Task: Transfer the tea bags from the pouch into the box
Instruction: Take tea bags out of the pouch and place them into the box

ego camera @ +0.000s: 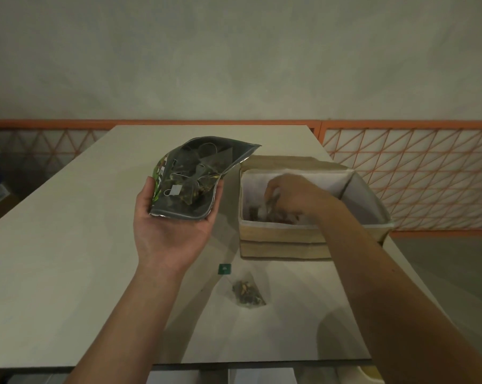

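Observation:
My left hand point(167, 231) holds a dark foil pouch point(195, 176) from below, above the table, its mouth open toward the box. Several pyramid tea bags point(191, 189) show inside it, one with a white tag. My right hand point(292, 195) reaches down into the open tan box point(284, 239), which has a white lining, with fingers curled over a tea bag. It is blurred, so the grip is hard to judge. More tea bags point(257, 214) lie on the box floor. One loose tea bag point(246, 295) with a green tag point(224, 269) lies on the table in front of the box.
The pale table point(68, 245) ends close behind the pouch and just right of the box. An orange lattice fence point(414, 167) runs behind it. The box's flaps stand open at the back and right.

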Available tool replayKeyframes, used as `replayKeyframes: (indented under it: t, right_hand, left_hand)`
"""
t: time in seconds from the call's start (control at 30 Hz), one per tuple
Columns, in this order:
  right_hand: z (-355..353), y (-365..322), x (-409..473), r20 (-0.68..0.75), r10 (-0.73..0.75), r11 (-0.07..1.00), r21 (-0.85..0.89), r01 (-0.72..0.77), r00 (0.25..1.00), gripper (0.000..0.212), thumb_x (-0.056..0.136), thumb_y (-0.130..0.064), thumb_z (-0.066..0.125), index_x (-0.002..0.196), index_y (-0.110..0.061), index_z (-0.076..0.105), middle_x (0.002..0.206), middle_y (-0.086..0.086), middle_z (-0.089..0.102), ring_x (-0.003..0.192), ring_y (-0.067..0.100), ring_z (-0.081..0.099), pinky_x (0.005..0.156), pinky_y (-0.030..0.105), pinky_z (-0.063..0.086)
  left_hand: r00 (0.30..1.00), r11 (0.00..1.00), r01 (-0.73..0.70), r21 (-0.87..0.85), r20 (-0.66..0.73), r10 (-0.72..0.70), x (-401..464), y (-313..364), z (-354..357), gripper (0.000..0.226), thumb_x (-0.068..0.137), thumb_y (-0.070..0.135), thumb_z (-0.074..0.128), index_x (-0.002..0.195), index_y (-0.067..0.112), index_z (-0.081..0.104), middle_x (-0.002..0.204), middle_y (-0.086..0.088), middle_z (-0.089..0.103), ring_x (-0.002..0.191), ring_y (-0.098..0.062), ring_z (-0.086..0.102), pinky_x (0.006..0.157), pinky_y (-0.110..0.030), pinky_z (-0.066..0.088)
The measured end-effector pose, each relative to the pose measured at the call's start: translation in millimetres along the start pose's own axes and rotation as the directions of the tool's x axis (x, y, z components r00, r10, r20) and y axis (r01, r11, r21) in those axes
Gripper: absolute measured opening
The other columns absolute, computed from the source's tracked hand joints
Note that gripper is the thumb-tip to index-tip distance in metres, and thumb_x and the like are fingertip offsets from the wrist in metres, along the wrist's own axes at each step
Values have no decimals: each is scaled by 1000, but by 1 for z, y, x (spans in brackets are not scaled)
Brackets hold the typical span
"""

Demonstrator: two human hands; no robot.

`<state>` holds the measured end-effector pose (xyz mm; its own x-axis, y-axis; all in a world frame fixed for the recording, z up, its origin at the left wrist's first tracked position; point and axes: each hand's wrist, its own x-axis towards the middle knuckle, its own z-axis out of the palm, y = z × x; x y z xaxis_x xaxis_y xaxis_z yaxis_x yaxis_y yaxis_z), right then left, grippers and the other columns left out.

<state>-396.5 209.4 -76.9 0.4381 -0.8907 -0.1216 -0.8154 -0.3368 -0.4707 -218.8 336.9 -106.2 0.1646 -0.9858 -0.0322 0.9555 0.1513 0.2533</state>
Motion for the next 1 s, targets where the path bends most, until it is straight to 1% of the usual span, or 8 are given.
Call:
replayKeyframes:
  t: [0.13,0.27,0.37,0.47,0.63,0.73,0.8,1.0]
  right_hand:
    - [-4,9,2,-169,-1,977,208,36,986,30,76,-18,77,101,-29,63,113,0,60,95,15,56,71,24,44]
    - [2,12,-2,-236,-10,1000,9,12,972,44,80,-41,72,120,-29,59,123,0,43,118,21,38,93,34,36]
    - [3,15,-6,-6,-55,998,1,55,998,23,87,-33,68,109,-27,71,120,-5,58,109,16,50,85,25,41]
    - [0,19,-14,207,-39,995,-86,58,978,30,89,-20,65,117,-31,68,118,-8,61,104,13,52,88,25,37]
    - [-6,18,-30,-111,-54,994,92,65,992,25,87,-27,70,111,-33,64,117,-7,59,100,11,53,82,24,37]
    - [3,1,-60,-449,-167,952,159,263,878,16,88,-28,69,104,-30,68,101,-12,55,96,9,51,81,22,39]
    - [19,-11,-85,-541,-210,921,171,350,815,10,86,-21,71,95,-26,71,89,-16,53,84,2,52,75,11,39]
    - [71,-15,-122,-253,-165,936,265,232,953,18,86,-30,71,104,-28,70,93,-17,61,75,-13,49,63,3,37]
  left_hand:
    - [1000,1000,6,-9,4,-6,-1,-1,-1,53,94,43,61,138,13,60,139,-24,58,130,-47,54,115,-52,39]
    - [1000,1000,13,-14,1,-13,0,-1,-1,55,93,43,63,139,13,59,140,-25,57,130,-47,53,115,-52,38]
    - [1000,1000,6,-10,0,-6,0,-2,-1,55,92,42,63,138,13,60,139,-24,58,129,-47,54,114,-52,39]
    - [1000,1000,-1,-4,-2,1,0,-2,0,55,93,42,63,139,13,59,139,-24,59,129,-46,55,114,-52,39]
    - [1000,1000,5,-9,10,-5,-1,-2,-1,56,92,42,62,140,12,58,140,-25,58,130,-46,53,115,-53,38]
    - [1000,1000,17,-9,6,-17,-3,-4,-2,55,93,44,61,136,9,60,137,-26,59,129,-47,54,116,-53,37]
    - [1000,999,29,-12,3,-29,-4,-4,-3,57,94,45,60,137,8,58,137,-26,59,129,-48,54,116,-53,37]
    - [999,999,50,-20,15,-49,-6,-4,-5,57,94,47,59,132,4,62,137,-27,59,127,-48,56,116,-53,38]
